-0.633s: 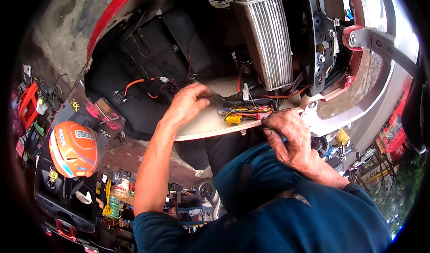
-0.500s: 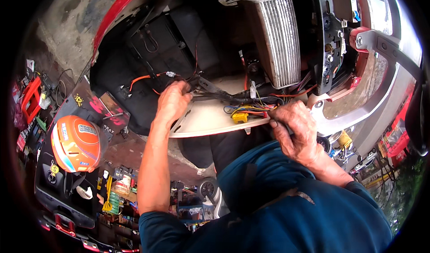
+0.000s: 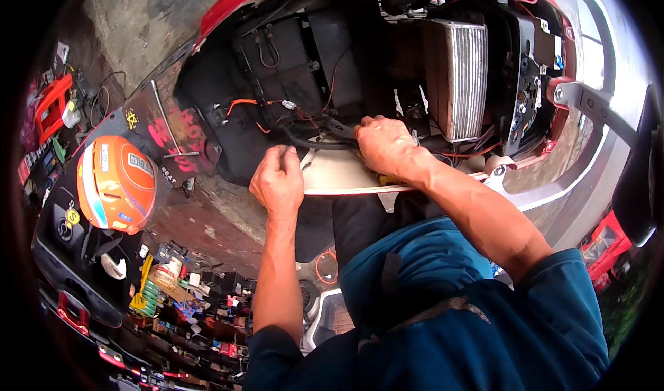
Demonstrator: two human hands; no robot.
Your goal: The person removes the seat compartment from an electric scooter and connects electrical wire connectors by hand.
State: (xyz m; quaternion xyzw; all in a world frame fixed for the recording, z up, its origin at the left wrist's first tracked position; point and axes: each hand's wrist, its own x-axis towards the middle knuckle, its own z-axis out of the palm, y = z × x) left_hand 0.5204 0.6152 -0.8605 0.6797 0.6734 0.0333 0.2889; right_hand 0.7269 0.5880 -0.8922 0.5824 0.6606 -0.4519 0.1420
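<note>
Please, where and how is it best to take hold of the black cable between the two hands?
Probably best to pinch the black cable at its visible stretch between the left hand and the right hand, thumb and fingertips across it, coming from the camera's side. There it looks narrow, runs roughly left to right, and no hand covers it.

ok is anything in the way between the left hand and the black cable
Nothing visible stands between the left hand and the black cable just beyond it; whether they touch is unclear. The hand is at the pale panel's left end.
</note>
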